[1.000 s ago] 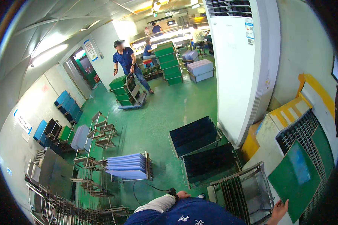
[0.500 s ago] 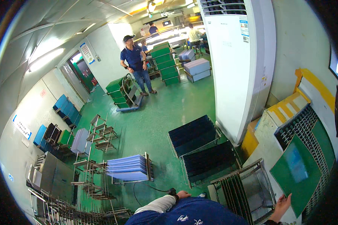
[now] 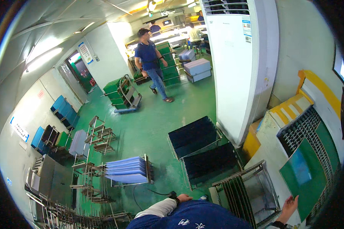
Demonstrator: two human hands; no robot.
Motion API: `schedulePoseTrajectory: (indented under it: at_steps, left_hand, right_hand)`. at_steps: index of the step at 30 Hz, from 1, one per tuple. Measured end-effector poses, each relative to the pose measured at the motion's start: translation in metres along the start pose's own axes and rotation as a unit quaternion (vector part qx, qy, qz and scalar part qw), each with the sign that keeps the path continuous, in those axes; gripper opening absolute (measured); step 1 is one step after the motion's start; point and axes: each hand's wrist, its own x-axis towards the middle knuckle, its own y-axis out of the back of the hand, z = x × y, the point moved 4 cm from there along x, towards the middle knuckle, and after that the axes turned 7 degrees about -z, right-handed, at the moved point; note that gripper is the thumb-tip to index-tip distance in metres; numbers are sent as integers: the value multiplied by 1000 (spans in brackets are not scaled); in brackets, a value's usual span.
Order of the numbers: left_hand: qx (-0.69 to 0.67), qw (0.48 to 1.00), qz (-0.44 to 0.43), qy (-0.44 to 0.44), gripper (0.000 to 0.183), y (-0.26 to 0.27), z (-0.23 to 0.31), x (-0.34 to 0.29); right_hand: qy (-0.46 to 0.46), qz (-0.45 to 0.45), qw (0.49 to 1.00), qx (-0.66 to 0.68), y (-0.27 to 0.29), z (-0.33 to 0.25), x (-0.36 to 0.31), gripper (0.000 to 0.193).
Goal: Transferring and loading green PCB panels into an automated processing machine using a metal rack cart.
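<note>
At the lower right, my right hand (image 3: pixel 289 209) has its fingertips closed on the near left edge of a green panel (image 3: pixel 302 176). That flat, glossy panel lies on the black rollers of a conveyor (image 3: pixel 292 134), just behind a second green panel (image 3: pixel 328 142). Close to my body at the bottom middle is my left hand (image 3: pixel 185 197), below a dark wristband, its fingers too small to make out. Between my hands stands a metal rack (image 3: pixel 266 179) with several dark panels (image 3: pixel 239 196) upright in its left part.
Two racks of dark panels (image 3: pixel 195 138) stand ahead, left of a white cabinet (image 3: pixel 233 76). A rack of pale blue panels (image 3: pixel 127 170) and bare metal racks (image 3: pixel 99 137) are further left. A person (image 3: pixel 151 63) walks beyond, by a trolley (image 3: pixel 129 105) with green panels.
The green panel has slid a little farther up the rollers, my right hand still at its edge. The person ahead has stepped right, away from the trolley. My left hand stays by my body.
</note>
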Motion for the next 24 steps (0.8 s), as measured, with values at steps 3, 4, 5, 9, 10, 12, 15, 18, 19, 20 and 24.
schedulePoseTrajectory:
  at_steps: [3,4,5,9,10,12,15,18,19,20,24]
  left_hand:
    - [-17,1000,-23,5,66,2,7,-3]
    - [-16,1000,-22,4,66,0,-2,4]
    - [-7,1000,-16,-11,67,-1,-11,11]
    - [27,999,-19,-19,67,-3,-18,23]
    - [29,999,-21,-22,67,-4,-19,25]
    - [-6,1000,-11,-18,67,-5,-25,29]
    - [12,1000,-13,18,67,-4,-12,16]
    - [-1,999,-37,-6,66,-6,-22,27]
    - [-1,999,-39,-8,66,-7,-23,28]
    - [11,999,-28,-13,65,-7,-23,29]
    - [-19,1000,-20,-12,64,-6,-23,27]
  right_hand:
    - [24,28,999,-6,-18,-2,-4,31]
    - [19,42,999,23,-21,0,-3,30]
    - [13,55,997,52,-23,1,-2,30]
    - [31,15,999,16,-23,-5,0,28]
    - [29,18,999,10,-23,-4,1,27]
    - [30,22,999,4,-27,-4,1,27]
    - [16,40,999,27,-35,-5,-2,26]
    - [28,44,999,7,-33,-7,1,22]
    - [34,48,998,15,-29,-6,5,22]
    - [41,53,998,23,-26,-6,8,22]
    - [24,38,998,35,-25,-5,14,23]
